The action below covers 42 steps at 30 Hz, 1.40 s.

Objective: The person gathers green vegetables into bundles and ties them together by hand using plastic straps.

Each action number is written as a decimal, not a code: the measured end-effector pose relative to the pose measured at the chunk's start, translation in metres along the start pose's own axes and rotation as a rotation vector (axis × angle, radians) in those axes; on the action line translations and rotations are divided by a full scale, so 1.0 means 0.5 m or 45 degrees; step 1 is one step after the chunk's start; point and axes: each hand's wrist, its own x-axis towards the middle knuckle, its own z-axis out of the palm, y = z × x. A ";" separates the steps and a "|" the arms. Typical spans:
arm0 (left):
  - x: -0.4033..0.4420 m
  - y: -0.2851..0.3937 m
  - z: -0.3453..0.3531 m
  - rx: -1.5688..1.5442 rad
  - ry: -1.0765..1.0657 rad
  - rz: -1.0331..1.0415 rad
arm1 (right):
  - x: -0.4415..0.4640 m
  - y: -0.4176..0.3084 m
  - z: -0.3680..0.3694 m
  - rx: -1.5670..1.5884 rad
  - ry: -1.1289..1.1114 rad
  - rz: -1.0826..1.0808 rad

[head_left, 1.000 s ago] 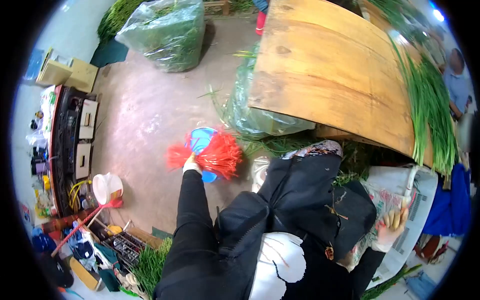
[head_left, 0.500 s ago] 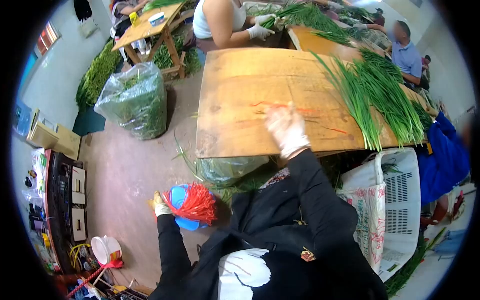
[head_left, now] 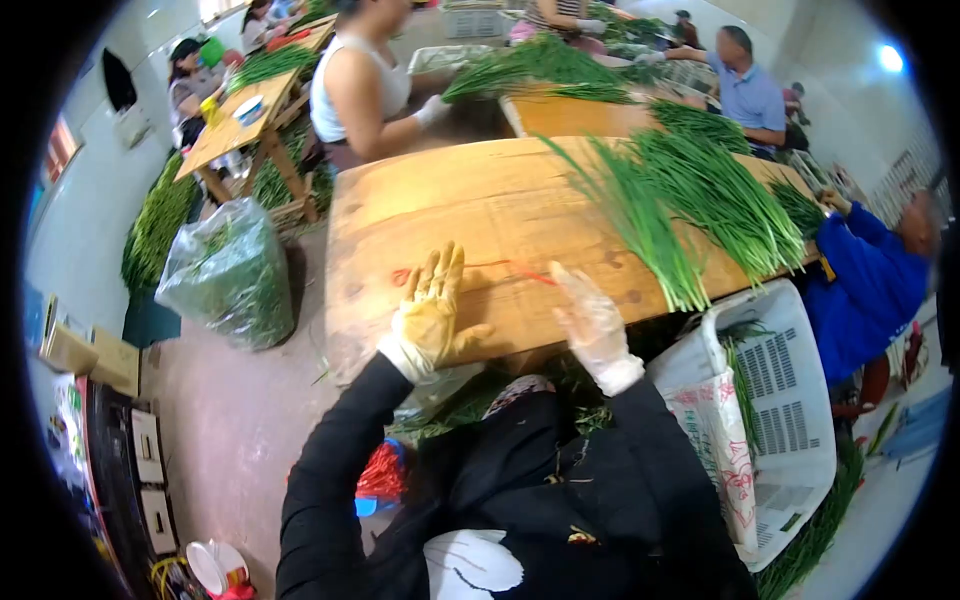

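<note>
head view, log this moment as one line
left hand: open, fingers spread | right hand: beside red strip, grip unclear | green stalks: on wooden table

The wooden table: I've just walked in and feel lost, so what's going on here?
The person's gloved left hand is spread open over the wooden table, and the right hand is at one end of a thin red strip; whether it grips is unclear. Long green stalks lie on the table's right side. A red bundle sits low at the person's left.
</note>
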 end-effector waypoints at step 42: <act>-0.024 -0.019 0.014 0.222 -0.477 -0.222 | 0.067 0.107 0.007 -0.005 -0.496 -0.087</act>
